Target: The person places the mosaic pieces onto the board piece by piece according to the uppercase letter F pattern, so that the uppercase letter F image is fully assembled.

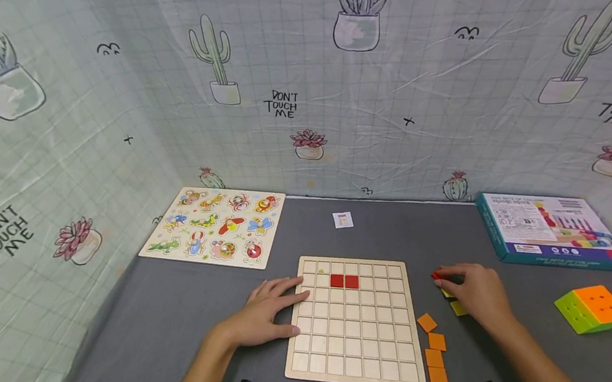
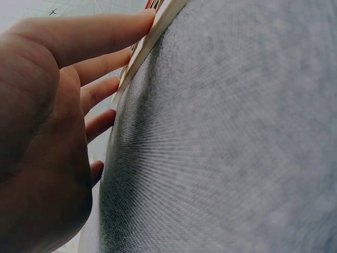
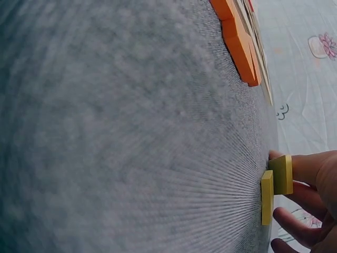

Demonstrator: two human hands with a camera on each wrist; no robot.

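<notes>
A wooden grid board [image 1: 363, 332] lies on the table, with two red square tiles [image 1: 337, 281] side by side in its upper part. My left hand [image 1: 262, 313] touches the board's left edge with spread fingers; in the left wrist view, the fingertips [image 2: 142, 22] meet the pale rim. To the right of the board, my right hand [image 1: 473, 294] pinches a small red tile [image 1: 436, 275] between thumb and index finger, mostly covered by them. Yellow tiles [image 1: 459, 308] sit under and beside that hand, two of them [image 3: 267, 197] showing in the right wrist view.
Several orange tiles [image 1: 434, 358] run along the board's right side. An insect picture board [image 1: 216, 226] lies at the back left, and a small white card [image 1: 343, 220] behind the grid. At right are a puzzle cube [image 1: 594, 309] and a flat game box [image 1: 553, 231].
</notes>
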